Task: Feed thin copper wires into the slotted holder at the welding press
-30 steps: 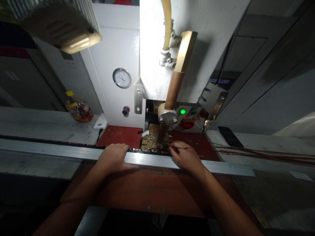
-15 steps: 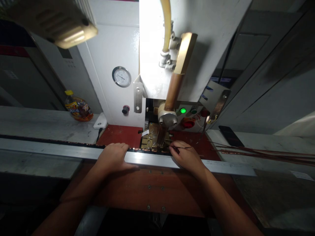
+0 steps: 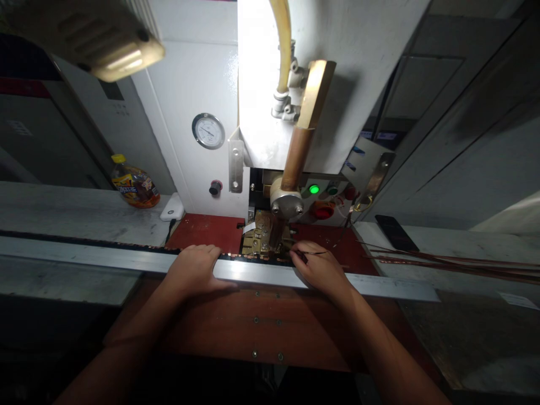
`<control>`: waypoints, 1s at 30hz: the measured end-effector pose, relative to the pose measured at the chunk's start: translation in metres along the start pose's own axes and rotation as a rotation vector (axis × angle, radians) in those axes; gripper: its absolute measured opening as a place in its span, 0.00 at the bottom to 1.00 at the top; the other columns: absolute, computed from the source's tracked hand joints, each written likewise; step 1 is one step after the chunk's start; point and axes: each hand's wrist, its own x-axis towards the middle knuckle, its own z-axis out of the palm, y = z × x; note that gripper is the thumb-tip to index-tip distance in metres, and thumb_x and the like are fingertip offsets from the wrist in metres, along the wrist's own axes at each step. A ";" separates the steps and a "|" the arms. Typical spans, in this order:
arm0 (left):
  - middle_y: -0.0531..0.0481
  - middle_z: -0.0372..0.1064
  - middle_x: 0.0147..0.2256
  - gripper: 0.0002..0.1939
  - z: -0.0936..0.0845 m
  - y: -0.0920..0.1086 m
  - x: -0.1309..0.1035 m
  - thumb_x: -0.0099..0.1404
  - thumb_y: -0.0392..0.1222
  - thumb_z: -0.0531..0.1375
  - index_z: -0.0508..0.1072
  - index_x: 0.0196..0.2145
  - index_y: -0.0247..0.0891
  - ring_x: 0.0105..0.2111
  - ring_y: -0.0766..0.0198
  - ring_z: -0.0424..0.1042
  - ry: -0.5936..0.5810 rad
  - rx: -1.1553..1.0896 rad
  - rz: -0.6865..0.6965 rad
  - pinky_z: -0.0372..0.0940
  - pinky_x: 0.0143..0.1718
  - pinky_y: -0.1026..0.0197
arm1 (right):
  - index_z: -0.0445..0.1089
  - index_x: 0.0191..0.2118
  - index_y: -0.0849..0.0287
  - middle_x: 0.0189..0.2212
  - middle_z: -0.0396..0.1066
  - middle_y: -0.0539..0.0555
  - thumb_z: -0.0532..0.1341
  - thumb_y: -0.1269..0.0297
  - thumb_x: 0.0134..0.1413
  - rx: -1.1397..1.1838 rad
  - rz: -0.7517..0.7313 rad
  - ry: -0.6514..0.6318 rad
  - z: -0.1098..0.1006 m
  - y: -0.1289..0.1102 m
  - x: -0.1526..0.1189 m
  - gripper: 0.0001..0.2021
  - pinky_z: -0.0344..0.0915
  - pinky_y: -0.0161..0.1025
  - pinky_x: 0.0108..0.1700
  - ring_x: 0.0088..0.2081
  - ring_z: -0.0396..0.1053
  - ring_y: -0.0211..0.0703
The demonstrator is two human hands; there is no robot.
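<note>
A long silver metal rail [image 3: 261, 273] lies crosswise in front of the machine, with a dark strip bearing small copper pieces [image 3: 126, 246] along its back edge. My left hand [image 3: 194, 271] is closed over the rail, fingers behind and thumb along the front. Just right of the brass fixture [image 3: 256, 242], my right hand [image 3: 323, 267] pinches a thin copper-coloured strip [image 3: 317, 253], its wrist over the rail. Between the hands, the machine's copper electrode arm [image 3: 297, 157] reaches down to the fixture; the exact contact point is hard to make out.
Long copper strips [image 3: 442, 267] lie on the right bench near a black phone [image 3: 395, 233]. A green lamp [image 3: 314, 189] glows above a red knob [image 3: 323, 211]. On the left stand a bottle [image 3: 135, 185] and a white box [image 3: 172, 208]. A work lamp [image 3: 113, 50] hangs upper left.
The view has shifted very slightly. Both hands, the rail and the electrode arm keep practically the same positions.
</note>
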 end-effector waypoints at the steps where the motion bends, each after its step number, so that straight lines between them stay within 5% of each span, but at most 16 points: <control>1: 0.38 0.78 0.42 0.39 0.000 0.000 0.000 0.53 0.78 0.60 0.76 0.42 0.37 0.43 0.41 0.77 -0.002 0.000 -0.002 0.67 0.45 0.47 | 0.74 0.37 0.56 0.36 0.77 0.55 0.56 0.63 0.66 0.001 0.003 -0.006 0.000 0.000 0.000 0.10 0.65 0.39 0.43 0.40 0.74 0.47; 30: 0.38 0.78 0.41 0.35 0.001 0.000 0.000 0.53 0.75 0.62 0.76 0.39 0.38 0.42 0.41 0.77 0.024 -0.048 -0.007 0.67 0.44 0.47 | 0.75 0.37 0.56 0.37 0.78 0.56 0.55 0.64 0.67 -0.019 0.014 -0.029 -0.003 -0.005 0.000 0.11 0.66 0.40 0.45 0.40 0.74 0.47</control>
